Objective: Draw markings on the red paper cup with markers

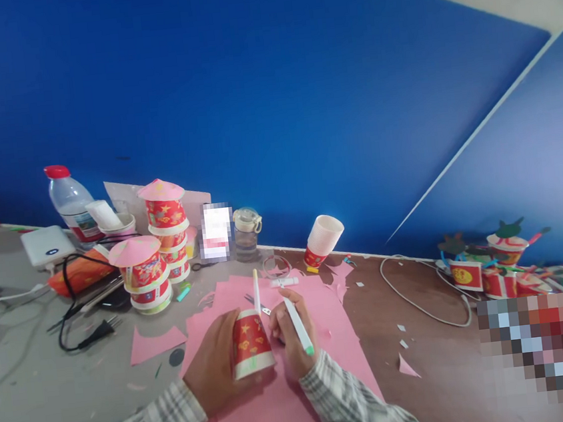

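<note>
My left hand (216, 365) is wrapped round a red paper cup (249, 345) with gold stars, held on its side over the pink paper sheet (282, 405). My right hand (294, 334) is closed on a white marker (298, 327) with a green end, its tip pointing at the cup's base. Scissors (253, 301) and a yellow-white pen (256, 289) lie on the pink paper just beyond the hands.
Stacks of decorated red cups with pink cone lids (142, 272) stand at left, near a water bottle (70, 203), a power bank (48, 245) and a black plug cable (90, 335). A tipped cup (322, 240), a glass jar (246, 233), a white cable (421, 297) and finished cup crafts (488, 263) sit to the right.
</note>
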Demonstrator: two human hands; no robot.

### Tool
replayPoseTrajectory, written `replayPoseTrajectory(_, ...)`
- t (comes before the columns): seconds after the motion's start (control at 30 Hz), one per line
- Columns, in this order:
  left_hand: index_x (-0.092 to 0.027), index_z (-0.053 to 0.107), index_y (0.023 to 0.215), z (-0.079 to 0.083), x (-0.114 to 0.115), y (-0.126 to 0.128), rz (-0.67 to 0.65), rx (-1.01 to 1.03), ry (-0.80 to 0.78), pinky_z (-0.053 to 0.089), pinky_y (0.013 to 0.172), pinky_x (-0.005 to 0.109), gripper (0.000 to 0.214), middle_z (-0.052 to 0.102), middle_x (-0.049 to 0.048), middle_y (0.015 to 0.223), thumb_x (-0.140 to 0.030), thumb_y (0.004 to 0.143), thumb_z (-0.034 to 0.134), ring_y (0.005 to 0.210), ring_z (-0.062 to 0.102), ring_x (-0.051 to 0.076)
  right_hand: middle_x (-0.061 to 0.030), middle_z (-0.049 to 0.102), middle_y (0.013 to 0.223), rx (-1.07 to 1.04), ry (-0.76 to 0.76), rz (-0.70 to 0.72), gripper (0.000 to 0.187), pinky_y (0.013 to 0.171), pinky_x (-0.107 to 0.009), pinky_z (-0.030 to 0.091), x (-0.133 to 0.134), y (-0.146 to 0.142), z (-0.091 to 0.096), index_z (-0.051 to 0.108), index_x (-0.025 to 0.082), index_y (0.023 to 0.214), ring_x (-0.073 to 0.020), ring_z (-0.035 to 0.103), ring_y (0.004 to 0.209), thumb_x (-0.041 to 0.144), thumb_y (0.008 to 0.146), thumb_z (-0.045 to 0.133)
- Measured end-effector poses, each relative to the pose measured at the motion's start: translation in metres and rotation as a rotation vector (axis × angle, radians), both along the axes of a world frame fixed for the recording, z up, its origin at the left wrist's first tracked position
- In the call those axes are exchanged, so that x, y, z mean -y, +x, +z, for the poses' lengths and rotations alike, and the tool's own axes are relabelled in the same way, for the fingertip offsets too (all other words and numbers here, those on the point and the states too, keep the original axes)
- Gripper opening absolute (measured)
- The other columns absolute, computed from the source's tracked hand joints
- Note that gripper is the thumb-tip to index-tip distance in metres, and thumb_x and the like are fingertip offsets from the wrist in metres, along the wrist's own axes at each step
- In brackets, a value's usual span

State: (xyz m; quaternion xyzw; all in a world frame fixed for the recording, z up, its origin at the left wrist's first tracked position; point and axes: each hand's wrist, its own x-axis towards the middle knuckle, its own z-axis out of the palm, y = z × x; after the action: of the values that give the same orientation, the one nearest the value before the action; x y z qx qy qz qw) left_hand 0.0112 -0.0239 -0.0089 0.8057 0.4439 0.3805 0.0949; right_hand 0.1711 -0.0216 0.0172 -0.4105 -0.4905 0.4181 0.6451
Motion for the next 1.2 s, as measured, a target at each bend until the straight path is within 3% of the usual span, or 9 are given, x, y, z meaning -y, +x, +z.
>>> replayPoseTrajectory(0.27,-0.023,0.026,0.119,0.008,-0.003,-0.001,-0.081,0.042,-0.096,0.044,0.083,0.044,0.088,0.049,0.0068,0.109,-0.057,0.051,0.068,0.100,0.046,0.028,0.0045,0.055,0.052,0.007,-0.005,0.113,0.031,0.041,-0.025,0.042,0.022,-0.006,0.019,0.049,0.022,0.104,-0.0146,0.047,0.041,0.040,0.079,0.047)
replayPoseTrajectory(0.5,-0.025,0.029,0.117,0.011,-0.004,0.000,-0.107,0.082,-0.137,0.044,0.081,0.045,0.082,0.050,0.0059,0.107,-0.057,0.052,0.068,0.096,0.049,0.028,0.0017,0.056,0.052,0.060,0.030,0.078,0.036,0.046,-0.029,0.044,0.023,-0.001,0.011,0.059,0.021,0.096,-0.0169,0.049,0.045,0.047,0.080,0.039)
replayPoseTrajectory(0.67,-0.024,0.026,0.119,0.005,-0.003,-0.001,-0.064,0.056,-0.126,0.043,0.084,0.046,0.083,0.048,0.0071,0.111,-0.059,0.055,0.064,0.101,0.046,0.028,0.0049,0.050,0.044,0.094,-0.010,0.072,0.032,0.039,-0.024,0.039,0.019,0.000,0.009,0.062,0.019,0.092,-0.0134,0.045,0.038,0.044,0.079,0.045)
replayPoseTrajectory(0.83,-0.023,0.026,0.121,-0.009,-0.003,-0.002,-0.013,-0.065,-0.065,0.039,0.087,0.049,0.087,0.052,0.0080,0.110,-0.065,0.053,0.060,0.099,0.048,0.029,0.0019,0.061,0.052,0.061,-0.070,0.075,0.032,0.037,-0.022,0.040,0.009,-0.005,0.005,0.054,0.019,0.103,-0.0116,0.045,0.035,0.038,0.078,0.050)
replayPoseTrajectory(0.97,-0.021,0.010,0.127,-0.017,-0.003,-0.005,-0.010,-0.162,0.046,0.030,0.092,0.056,0.103,0.049,0.0117,0.116,-0.075,0.049,0.051,0.102,0.046,0.032,0.0003,0.064,0.057,0.142,-0.031,0.066,0.028,0.044,-0.025,0.045,0.000,-0.005,-0.002,0.054,0.019,0.104,-0.0138,0.050,0.041,0.031,0.078,0.049)
replayPoseTrajectory(1.03,-0.020,0.007,0.128,-0.017,-0.003,-0.006,-0.017,-0.190,0.036,0.027,0.094,0.055,0.108,0.047,0.0120,0.119,-0.078,0.047,0.047,0.105,0.044,0.032,0.0008,0.063,0.060,0.203,0.004,0.026,0.028,0.046,-0.026,0.047,-0.003,-0.002,-0.002,0.053,0.020,0.104,-0.0150,0.053,0.046,0.028,0.077,0.050)
replayPoseTrajectory(1.2,-0.017,0.005,0.128,-0.009,-0.003,-0.008,-0.060,-0.205,0.044,0.025,0.096,0.053,0.111,0.042,0.0132,0.123,-0.083,0.045,0.038,0.108,0.040,0.032,0.0019,0.060,0.064,0.254,-0.037,-0.020,0.031,0.036,-0.021,0.042,-0.013,0.007,0.003,0.049,0.020,0.106,-0.0126,0.050,0.040,0.022,0.075,0.048)
